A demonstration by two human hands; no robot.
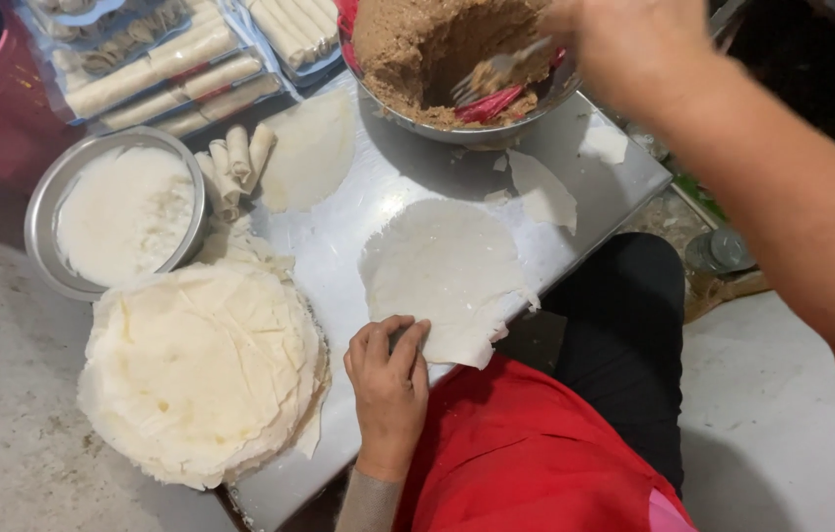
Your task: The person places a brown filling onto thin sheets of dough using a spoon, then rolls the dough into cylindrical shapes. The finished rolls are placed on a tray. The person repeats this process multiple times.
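A thin round white wrapper (447, 266) lies flat on the steel tabletop (378, 177). My left hand (388, 379) rests at the table's near edge, fingers curled, touching the wrapper's near-left edge. My right hand (624, 39) reaches over a metal bowl (408, 103) of brown minced filling (408, 44) at the far side. It holds a fork (496, 71) whose tines dig into the filling. A red scraper or spoon lies in the bowl under the fork.
A tall stack of wrappers (196, 369) sits at the left. Behind it stands a metal bowl of white paste (122, 212). Finished rolls (235, 163) lie beside it, with packed trays of rolls (161, 69) beyond. Another wrapper (314, 148) and torn pieces (545, 192) lie on the table.
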